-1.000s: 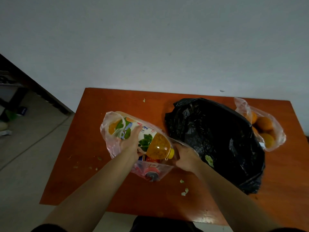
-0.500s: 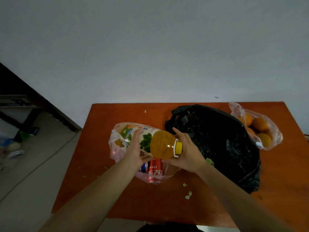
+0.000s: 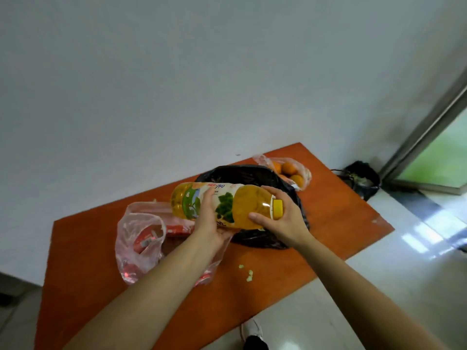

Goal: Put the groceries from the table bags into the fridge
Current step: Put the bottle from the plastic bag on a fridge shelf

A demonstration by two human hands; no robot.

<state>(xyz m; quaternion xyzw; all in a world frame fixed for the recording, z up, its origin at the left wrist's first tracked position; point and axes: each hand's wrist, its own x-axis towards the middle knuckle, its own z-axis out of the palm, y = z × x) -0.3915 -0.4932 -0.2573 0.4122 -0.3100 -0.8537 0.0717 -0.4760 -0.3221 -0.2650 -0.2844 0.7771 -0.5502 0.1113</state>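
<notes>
Both hands, left hand (image 3: 207, 218) and right hand (image 3: 283, 221), fingers wrapped around the large clear plastic orange-juice bottle (image 3: 225, 205), hold it sideways above the orange table (image 3: 328, 223). Its smooth, heavy body could slip from the fingers.

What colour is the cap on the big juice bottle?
Yellow; the cap shows clearly in the head view.

Dim and soft overall; daylight from the glass door (image 3: 439, 152) at right; bright glare patches on the tiled floor (image 3: 414, 238); wide-angle bending toward frame edges; mild blur on both forearms.
</notes>
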